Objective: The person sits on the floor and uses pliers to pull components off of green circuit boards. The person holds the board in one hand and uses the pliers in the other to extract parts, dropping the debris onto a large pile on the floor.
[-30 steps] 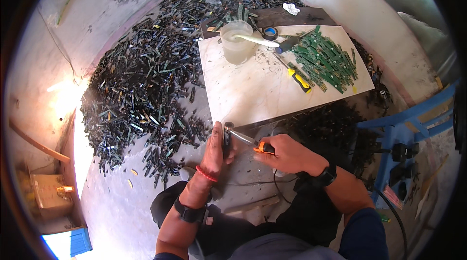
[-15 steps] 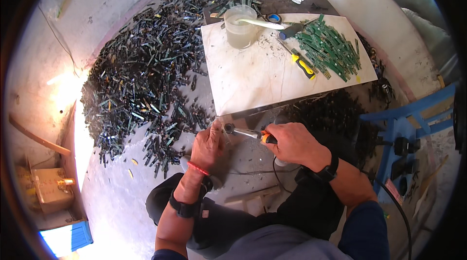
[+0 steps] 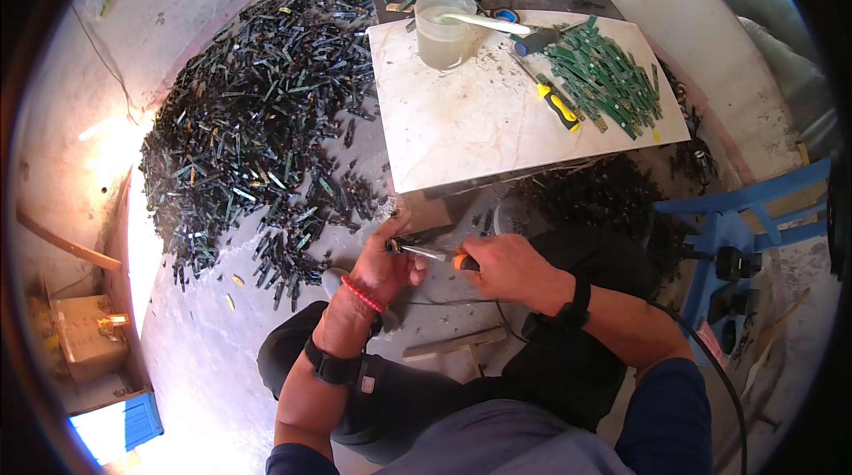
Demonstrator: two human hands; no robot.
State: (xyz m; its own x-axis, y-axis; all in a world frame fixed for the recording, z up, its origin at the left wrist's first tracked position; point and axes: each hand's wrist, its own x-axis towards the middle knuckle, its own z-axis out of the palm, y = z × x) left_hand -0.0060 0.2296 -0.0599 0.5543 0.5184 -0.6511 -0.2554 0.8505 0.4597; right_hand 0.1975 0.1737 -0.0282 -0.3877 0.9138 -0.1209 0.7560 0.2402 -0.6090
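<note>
My left hand (image 3: 383,264) is closed on a dark narrow strip (image 3: 429,235), which sticks out to the right past the fingers. My right hand (image 3: 519,273) grips an orange-handled tool with a bright metal shaft (image 3: 429,253); its exact kind is not clear. The tool's tip meets the strip's end by my left thumb, beside a small dark round part. Both hands are above my lap, just below the near edge of a pale board (image 3: 417,175).
On the board are a cloudy tub (image 3: 444,47) with a white-handled tool across it, a yellow-black screwdriver (image 3: 558,108) and green circuit strips (image 3: 608,75). Dark strips (image 3: 257,120) heap the floor at left. A blue chair (image 3: 732,235) stands right; a black cable (image 3: 714,364) runs beside my right arm.
The dark strip now shows lying to the right of my left fingers. My right hand and the tool have shifted slightly left and down, and my left hand has turned.
</note>
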